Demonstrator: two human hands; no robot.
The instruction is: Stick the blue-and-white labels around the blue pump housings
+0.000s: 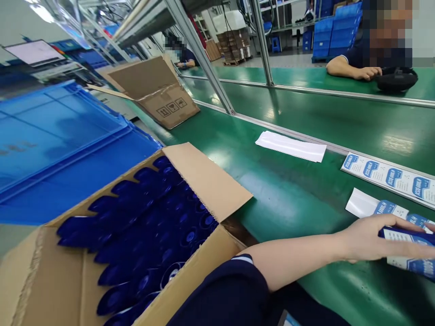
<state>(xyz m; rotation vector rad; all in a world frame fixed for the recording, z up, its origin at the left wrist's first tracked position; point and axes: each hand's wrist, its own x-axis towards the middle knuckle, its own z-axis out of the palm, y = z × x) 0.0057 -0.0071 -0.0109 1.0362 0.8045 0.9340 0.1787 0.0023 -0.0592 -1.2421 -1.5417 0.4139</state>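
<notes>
Green worktop stretches diagonally across a workshop, with metal posts of a frame rising along its far edge. Blue plastic container fills the left side, and just beside it an open cardboard carton holds rows of dark blue, glossy pieces, packed close together. Farther back, a smaller open carton tilts on the worktop, printed with handling symbols. Across the table, a co-worker has one hand beside a black object. White strips lie near the rail, and to their right runs a strip of blue-and-white labels; nearer, a second label strip lies partly behind the left hand. That hand, at the right edge, holds a dark blue item with white printing between thumb and fingers; the edge cuts off the item's far end.
</notes>
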